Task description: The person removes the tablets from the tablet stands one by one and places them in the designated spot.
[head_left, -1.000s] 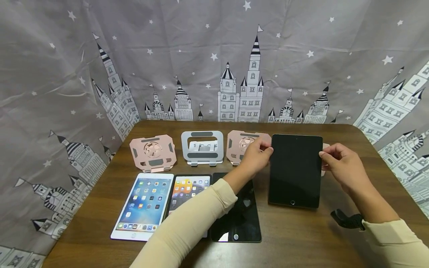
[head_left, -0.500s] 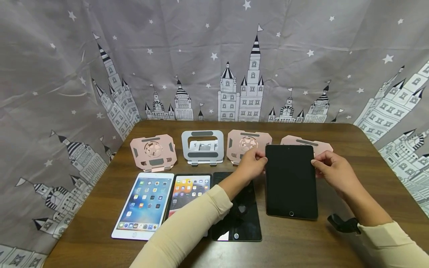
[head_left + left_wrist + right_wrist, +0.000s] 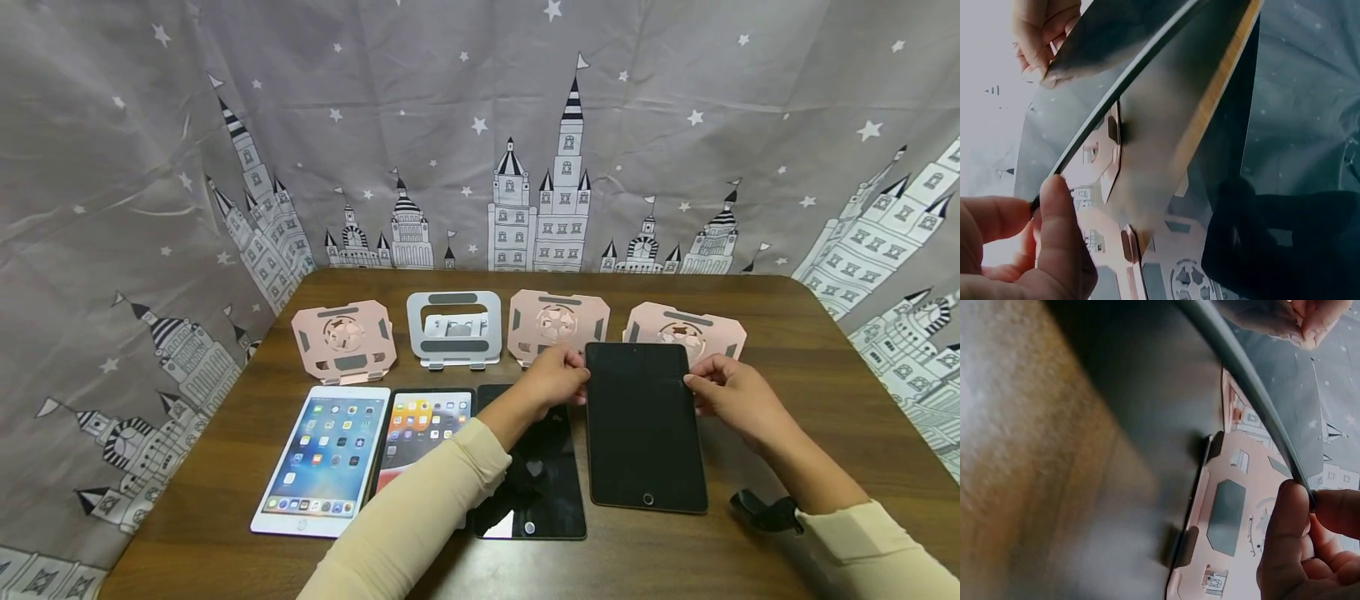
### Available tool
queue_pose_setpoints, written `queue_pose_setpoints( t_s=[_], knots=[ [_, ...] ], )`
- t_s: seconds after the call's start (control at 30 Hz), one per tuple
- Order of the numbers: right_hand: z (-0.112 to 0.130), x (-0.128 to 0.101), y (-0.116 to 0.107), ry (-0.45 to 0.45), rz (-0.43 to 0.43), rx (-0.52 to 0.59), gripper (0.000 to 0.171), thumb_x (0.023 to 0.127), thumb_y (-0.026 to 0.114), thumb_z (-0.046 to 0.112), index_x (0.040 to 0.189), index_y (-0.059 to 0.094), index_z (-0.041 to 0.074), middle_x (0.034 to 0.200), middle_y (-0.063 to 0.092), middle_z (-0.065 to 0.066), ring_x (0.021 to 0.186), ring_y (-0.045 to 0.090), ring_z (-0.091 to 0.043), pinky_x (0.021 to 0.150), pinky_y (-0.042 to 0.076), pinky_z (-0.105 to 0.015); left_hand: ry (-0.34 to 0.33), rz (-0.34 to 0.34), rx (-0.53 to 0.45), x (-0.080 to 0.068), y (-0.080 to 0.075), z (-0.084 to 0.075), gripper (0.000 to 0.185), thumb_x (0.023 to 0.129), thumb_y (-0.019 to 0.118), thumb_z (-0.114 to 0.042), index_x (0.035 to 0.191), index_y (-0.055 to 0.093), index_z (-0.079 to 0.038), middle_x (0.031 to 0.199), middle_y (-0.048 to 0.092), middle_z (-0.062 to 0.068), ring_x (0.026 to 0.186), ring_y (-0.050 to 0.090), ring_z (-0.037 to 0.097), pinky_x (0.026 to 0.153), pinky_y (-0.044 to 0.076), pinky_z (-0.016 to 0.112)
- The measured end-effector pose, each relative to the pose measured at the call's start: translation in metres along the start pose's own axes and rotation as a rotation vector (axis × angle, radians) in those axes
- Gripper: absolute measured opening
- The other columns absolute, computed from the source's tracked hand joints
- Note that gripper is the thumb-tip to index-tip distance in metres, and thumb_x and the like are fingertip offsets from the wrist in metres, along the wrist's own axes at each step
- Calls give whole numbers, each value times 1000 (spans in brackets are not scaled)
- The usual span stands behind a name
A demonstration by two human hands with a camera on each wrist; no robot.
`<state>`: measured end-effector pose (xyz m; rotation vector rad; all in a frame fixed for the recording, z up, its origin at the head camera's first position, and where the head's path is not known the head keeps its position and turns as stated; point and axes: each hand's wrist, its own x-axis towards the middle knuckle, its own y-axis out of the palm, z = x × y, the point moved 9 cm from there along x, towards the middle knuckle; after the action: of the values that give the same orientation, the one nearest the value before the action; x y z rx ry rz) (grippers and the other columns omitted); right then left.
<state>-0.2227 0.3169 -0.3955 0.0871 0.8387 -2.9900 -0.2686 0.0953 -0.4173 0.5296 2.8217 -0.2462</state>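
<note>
A tablet with a dark screen [image 3: 645,442] and a home button at its near end is held up between both hands, its upper end raised off the table. My left hand [image 3: 551,379] pinches its left edge near the top, thumb and fingers on the thin edge [image 3: 1116,87] in the left wrist view. Opposite, my right hand [image 3: 731,400] pinches the right edge, also seen in the right wrist view as fingertips on the rim [image 3: 1257,387]. Behind the tablet stands a pink tablet stand [image 3: 708,333], its lower part hidden. Another black tablet [image 3: 551,492] lies close on the left, partly under my left arm.
On the wooden table [image 3: 810,350], a second pink stand [image 3: 558,321], a white-grey stand [image 3: 453,333] and a third pink stand [image 3: 343,337] line the back. A white tablet [image 3: 322,467] and a dark-framed one [image 3: 423,425] lie in front. A castle-print curtain [image 3: 450,167] hangs behind.
Both hands have brought the dark tablet toward me and slightly left, lowering it away from the rightmost pink stand, which now shows more. The other tablets and stands have stayed put.
</note>
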Motion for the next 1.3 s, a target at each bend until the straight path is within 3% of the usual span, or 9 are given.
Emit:
queue_pose_setpoints(
  t_s=[0.33,0.5,0.7,1.0,1.17,1.3],
  knots=[
    [-7,-5,16,26,74,-49,14,100,54,4,101,53,-9,79,56,-11,66,59,-18,59,56,-31,-54,50,156,-5,-3,10,17,96,59,2,84,50,-5,67,55,7,51,56,12,52,54,21],
    [-11,-5,22,18,125,-77,13,100,54,5,100,52,-8,77,54,-8,66,57,-18,58,55,-30,-47,68,232,-5,-3,15,25,94,61,5,74,51,-6,62,55,5,49,55,10,51,52,20],
    [-11,-4,30,8,159,-86,11,98,57,2,99,54,-8,77,54,-7,66,55,-18,58,55,-29,-38,58,337,-6,-7,23,35,90,62,6,61,51,-8,55,54,1,47,54,7,49,51,19],
    [-12,-2,40,6,199,-82,9,96,59,1,96,56,-7,76,53,-7,63,56,-18,56,55,-28,-71,26,438,-5,-11,30,35,87,64,4,59,49,-10,47,53,-1,41,52,6,44,48,18],
    [-17,-3,44,38,223,-84,8,96,59,2,94,54,-4,74,52,-5,62,56,-18,55,54,-28,-82,22,522,-4,-12,29,36,87,67,1,58,50,-11,44,53,-3,39,52,5,44,47,17],
    [-19,-4,46,25,240,-117,9,96,59,2,91,53,-2,74,52,-5,61,55,-18,54,54,-28,-51,16,598,-6,-12,24,40,86,67,0,54,48,-13,42,51,-4,38,52,5,43,46,16]
  ],
)
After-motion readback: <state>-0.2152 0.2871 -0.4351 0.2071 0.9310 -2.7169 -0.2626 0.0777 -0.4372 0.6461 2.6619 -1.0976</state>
